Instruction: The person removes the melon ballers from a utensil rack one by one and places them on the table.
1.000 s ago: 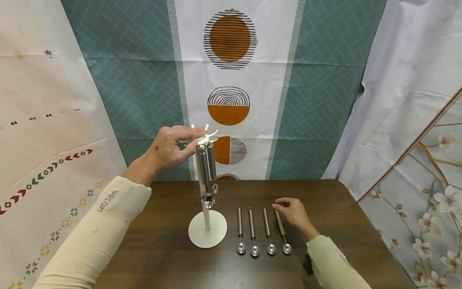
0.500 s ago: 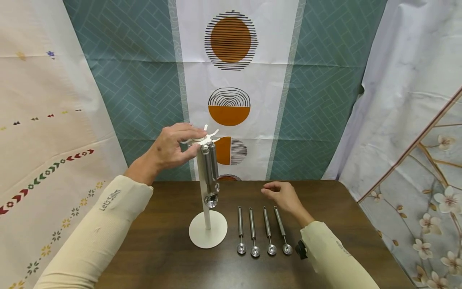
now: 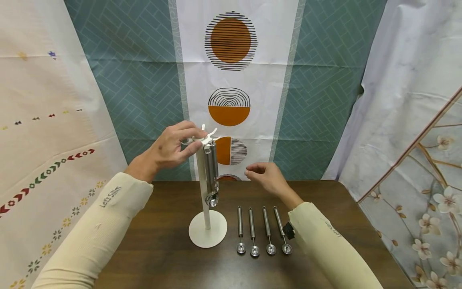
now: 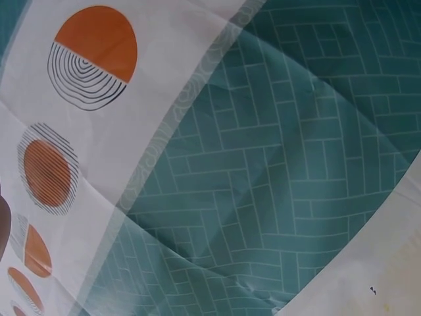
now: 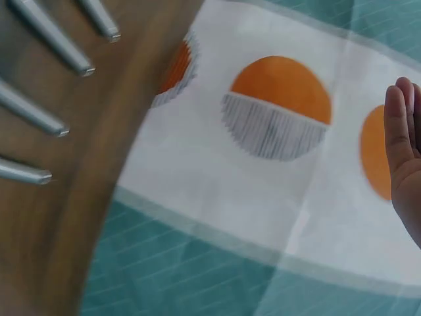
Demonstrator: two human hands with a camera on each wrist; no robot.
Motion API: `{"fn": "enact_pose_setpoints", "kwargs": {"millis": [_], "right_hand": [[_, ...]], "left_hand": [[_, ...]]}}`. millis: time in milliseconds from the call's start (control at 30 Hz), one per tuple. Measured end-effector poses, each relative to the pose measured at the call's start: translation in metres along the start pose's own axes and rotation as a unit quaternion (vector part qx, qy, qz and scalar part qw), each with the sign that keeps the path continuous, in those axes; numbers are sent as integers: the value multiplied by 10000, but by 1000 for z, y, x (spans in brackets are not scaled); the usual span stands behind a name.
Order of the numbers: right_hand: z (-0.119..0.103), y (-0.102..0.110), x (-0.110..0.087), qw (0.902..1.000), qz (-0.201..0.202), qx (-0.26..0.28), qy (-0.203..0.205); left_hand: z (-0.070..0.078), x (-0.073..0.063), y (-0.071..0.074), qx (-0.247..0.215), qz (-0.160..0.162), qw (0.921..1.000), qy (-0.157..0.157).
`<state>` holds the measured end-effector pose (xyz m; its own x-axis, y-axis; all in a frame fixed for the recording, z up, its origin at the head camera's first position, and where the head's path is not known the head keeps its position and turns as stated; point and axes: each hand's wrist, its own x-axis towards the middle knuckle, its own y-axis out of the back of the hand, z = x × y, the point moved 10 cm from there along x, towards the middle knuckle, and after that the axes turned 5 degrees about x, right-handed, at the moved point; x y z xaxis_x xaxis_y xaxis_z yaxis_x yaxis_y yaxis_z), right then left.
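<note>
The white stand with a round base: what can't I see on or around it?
Head view: bare left hand hides part of the white stand's spoked top.
Head view: hanging silver metal utensils overlap, leaving their number unclear.
Right wrist view: picture edges cut off four silver tabletop utensils.

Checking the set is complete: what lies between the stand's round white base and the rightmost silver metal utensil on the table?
Three other silver metal utensils lie side by side, apart, on the brown wooden table; the head view shows this.
</note>
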<state>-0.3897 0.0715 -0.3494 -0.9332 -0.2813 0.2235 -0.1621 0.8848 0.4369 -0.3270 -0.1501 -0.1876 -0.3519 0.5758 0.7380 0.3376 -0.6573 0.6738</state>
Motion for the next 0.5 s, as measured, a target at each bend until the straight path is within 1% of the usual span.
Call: {"fn": "enact_pose_setpoints", "kwargs": {"millis": [100, 300, 500], "right_hand": [[-17, -7, 8, 9994, -216, 240, 92], [-50, -23, 18, 9953, -599, 588, 490], [-75, -42, 23, 9865, -977, 971, 887]], "left_hand": [[0, 0, 0, 47, 8, 10000, 2], [1, 0, -1, 61, 9, 10000, -19], [-1, -1, -3, 51, -197, 9998, 39]]}}
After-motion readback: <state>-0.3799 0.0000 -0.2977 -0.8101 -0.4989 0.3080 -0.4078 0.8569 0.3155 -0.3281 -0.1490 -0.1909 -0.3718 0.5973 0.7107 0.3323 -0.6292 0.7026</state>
